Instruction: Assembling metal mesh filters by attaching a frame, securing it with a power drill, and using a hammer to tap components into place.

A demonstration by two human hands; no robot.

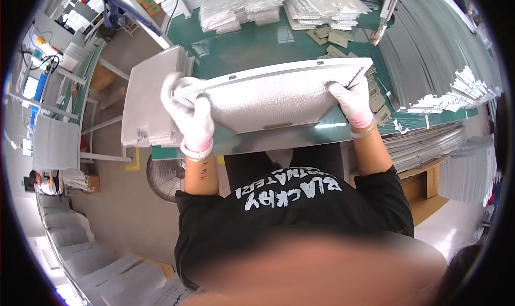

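Between my gloved hands is a flat rectangular panel (273, 99) with a white rim and a silvery, textured face. It is tilted up above the green worktable (236, 48), its face toward me. My left hand (193, 118) grips the left end, thumb on the face; its outer fingers are slightly blurred. At the right end, my right hand (352, 99) is closed on the edge with the thumb on the silvery face, its other fingers mostly hidden behind. Small beige plates (378, 102) lie on the table beside my right hand.
White panels are stacked (153, 99) at the table's left. Silvery sheets (241, 5) lie in piles at the back, near a hanging tool (383, 19). A tall stack of grey panels (429, 53) fills the right side. A floor fan (165, 180) and an open cardboard box (424, 193) stand below.
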